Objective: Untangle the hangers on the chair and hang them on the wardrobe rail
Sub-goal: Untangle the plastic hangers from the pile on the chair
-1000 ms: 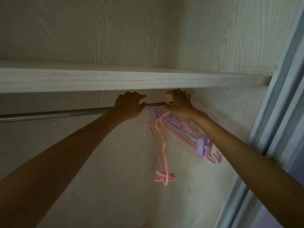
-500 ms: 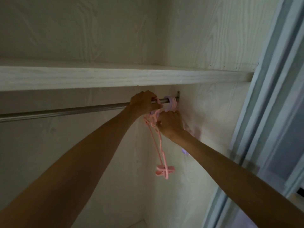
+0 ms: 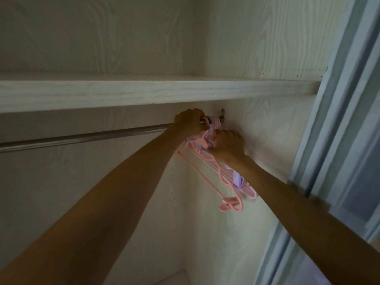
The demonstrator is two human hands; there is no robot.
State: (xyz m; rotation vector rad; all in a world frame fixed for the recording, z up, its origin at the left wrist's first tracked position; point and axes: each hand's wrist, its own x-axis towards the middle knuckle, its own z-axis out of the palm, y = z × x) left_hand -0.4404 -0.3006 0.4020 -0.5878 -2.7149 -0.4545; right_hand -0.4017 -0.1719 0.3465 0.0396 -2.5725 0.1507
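A metal wardrobe rail (image 3: 82,137) runs under the shelf to a bracket at the right wall. Several pink and lilac plastic hangers (image 3: 221,173) hang bunched at the rail's right end, their hooks over the rail beside the bracket. My left hand (image 3: 188,122) is closed around the rail, just left of the hooks. Just below the rail, my right hand (image 3: 227,146) grips the hangers at their necks. A pink clip end (image 3: 230,204) dangles lowest.
A pale wooden shelf (image 3: 144,91) sits directly above the rail. The wardrobe's right side wall (image 3: 267,124) is close behind the hangers. A blue-grey sliding door frame (image 3: 339,140) stands at the right.
The pink hanger swung from hanging straight down to lying along the right wall with the others. My right hand shifted right, below the hooks; my left hand stayed on the rail.
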